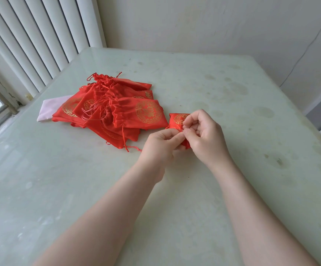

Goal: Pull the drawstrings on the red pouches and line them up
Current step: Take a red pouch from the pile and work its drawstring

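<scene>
Pouch (178,120) sits pinched between my fingertips: left hand (160,144) and right hand (204,135) both grip its near, gathered end, and I can't see the cord itself. Beyond and left of my fingers, the pile of red pouches (109,110) lies jumbled. I see no row laid out yet; I'd judge this barely begun.

obstacle: pouch pile (109,110) left-centre | free: table (242,96) right and near side bare
</scene>
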The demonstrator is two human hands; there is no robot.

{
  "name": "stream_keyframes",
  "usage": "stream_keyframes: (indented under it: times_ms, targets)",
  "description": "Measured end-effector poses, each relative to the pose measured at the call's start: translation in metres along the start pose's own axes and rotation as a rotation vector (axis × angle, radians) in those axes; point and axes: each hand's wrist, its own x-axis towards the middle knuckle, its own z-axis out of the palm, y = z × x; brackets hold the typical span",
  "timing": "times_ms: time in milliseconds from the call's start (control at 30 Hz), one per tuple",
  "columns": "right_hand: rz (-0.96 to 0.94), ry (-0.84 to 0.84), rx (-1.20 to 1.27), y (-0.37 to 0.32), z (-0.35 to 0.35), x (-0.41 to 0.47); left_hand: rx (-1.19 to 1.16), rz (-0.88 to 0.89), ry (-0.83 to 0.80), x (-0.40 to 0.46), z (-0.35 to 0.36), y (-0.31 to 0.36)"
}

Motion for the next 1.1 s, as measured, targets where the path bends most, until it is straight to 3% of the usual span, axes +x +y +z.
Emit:
stream_keyframes:
  times_ms: [233,533,700,1100]
  targets:
    - [0.073,-0.089,0.133,-0.001,-0.005,0.0,-0.244,-0.093,-0.056,0.008,-0.011,0.005]
    - [0.058,-0.125,0.031,0.001,-0.011,-0.001,-0.039,0.103,0.038,0.007,-0.011,0.002]
    - [0.226,-0.032,0.24,-0.004,-0.009,-0.001,0.124,0.25,0.075,0.008,-0.011,0.001]
    - [-0.176,-0.132,-0.404,-0.003,-0.012,-0.001,0.514,0.428,0.115,0.007,-0.017,0.004]
